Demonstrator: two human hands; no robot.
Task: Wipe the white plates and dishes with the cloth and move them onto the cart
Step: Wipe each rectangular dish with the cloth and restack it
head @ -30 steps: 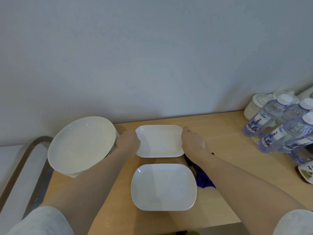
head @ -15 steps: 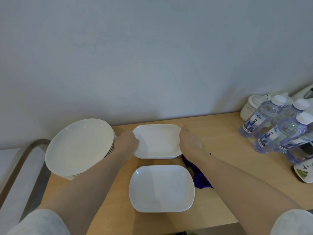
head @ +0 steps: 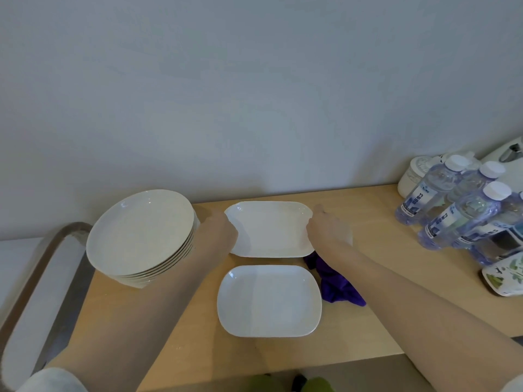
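Observation:
Two white rectangular dishes lie on the wooden table (head: 376, 222). My left hand (head: 218, 232) grips the left edge of the far dish (head: 270, 229), and my right hand (head: 328, 230) grips its right edge. The near dish (head: 268, 301) sits flat in front of it, untouched. A purple cloth (head: 336, 284) lies crumpled on the table under my right forearm, beside the near dish. A stack of several round white plates (head: 141, 230) stands to the left of my left hand. The cart (head: 36, 284) with its curved brown rail is at the far left.
Several clear water bottles (head: 452, 210) with white caps crowd the table's right end, with a white lidded jar (head: 411, 176) behind them and a patterned white object (head: 506, 275) in front. A plain wall runs behind the table.
Both hands stay on the far dish's edges. The dish's near edge seems slightly raised compared with before; otherwise only the view has shifted a little.

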